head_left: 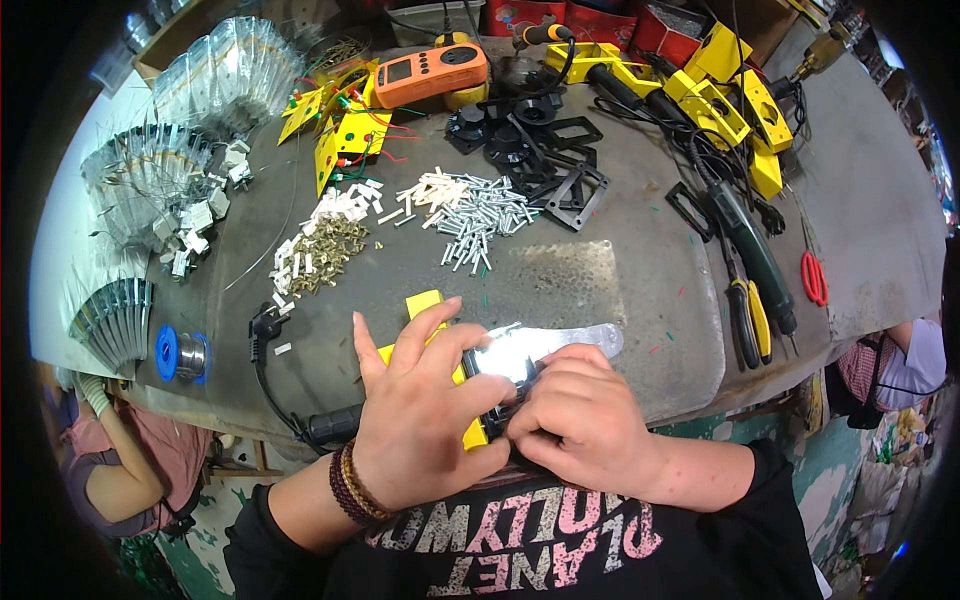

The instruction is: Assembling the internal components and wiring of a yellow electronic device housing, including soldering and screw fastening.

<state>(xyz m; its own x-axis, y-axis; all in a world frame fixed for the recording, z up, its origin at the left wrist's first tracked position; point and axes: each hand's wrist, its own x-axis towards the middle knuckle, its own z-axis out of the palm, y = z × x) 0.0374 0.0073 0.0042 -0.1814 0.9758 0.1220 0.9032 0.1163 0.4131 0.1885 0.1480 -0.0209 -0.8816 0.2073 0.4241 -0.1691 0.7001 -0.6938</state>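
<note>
1. L hand [415,410] part-open, fingers spread, holding boxy yellow frame [424,302] nr table's [660,300] front edge.
2. R hand [582,415] curled nr black piece [497,418]; can't tell what's pinched.
3. Shiny metal screws [480,220] piled beyond; shirt [700,545] w/ block letters [515,525].

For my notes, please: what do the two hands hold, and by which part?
The left hand holds a yellow housing across its middle. The right hand is at the right side of an adjoining black piece; its exact hold is hidden.

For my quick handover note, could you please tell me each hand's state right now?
Left hand: open, fingers spread over the yellow housing.
Right hand: fingers curled at the black part; grip cannot be told.
</note>
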